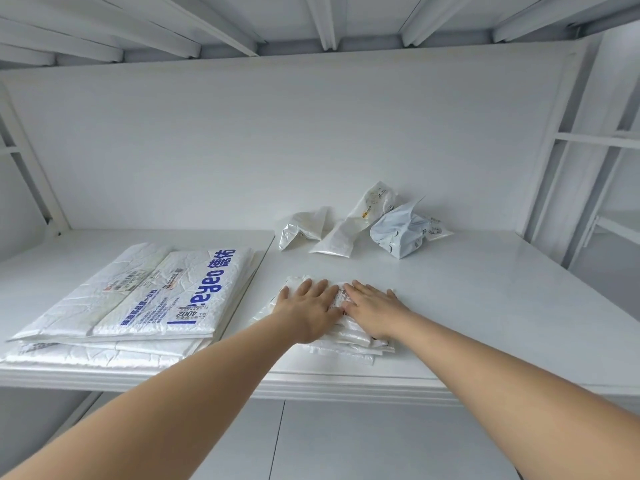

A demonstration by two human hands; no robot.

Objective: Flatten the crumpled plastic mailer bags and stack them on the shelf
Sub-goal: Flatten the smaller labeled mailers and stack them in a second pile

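Both hands are pressed flat, fingers spread, on a small white mailer pile [349,341] near the front edge of the white shelf [485,289], left hand [309,308] and right hand [372,308] side by side and almost touching. Off to the left sits a bigger stack of flattened mailers [138,299] with blue print on top. Three crumpled bags [360,225] still sit bunched together at the back by the wall, well apart from the hands.

White shelf [467,306] carries flat mailer stack [145,299] at front left, small flattened pile [346,341] just right of it, 3 crumpled bags [360,223] behind the pile.
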